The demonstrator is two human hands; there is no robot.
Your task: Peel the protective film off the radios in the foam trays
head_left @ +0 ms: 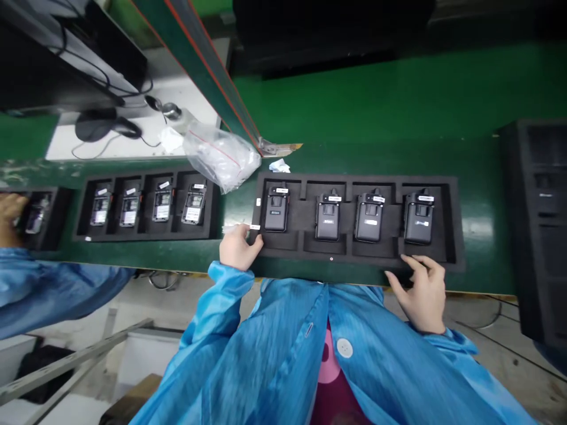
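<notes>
A long black foam tray [292, 241] lies in front of me on the green bench. Four compartments hold black handheld devices: one at the left [276, 210], two in the middle [328, 217] [369, 217] and one at the right [419, 218]. Each has a small white label strip near its top. My left hand [239, 247] grips the tray's left end, thumb and fingers bent round its edge, beside a small white label [254, 226]. At the front edge towards the right, my right hand [420, 289] has its fingers apart, fingertips at the foam.
Another foam tray [146, 236] with opened devices stands left, and a co-worker's hand [11, 215] touches a further tray [48, 236]. A clear plastic bag [221, 156] lies behind, near a slanted post [221, 77]. Dark foam trays [516, 236] stand at the right.
</notes>
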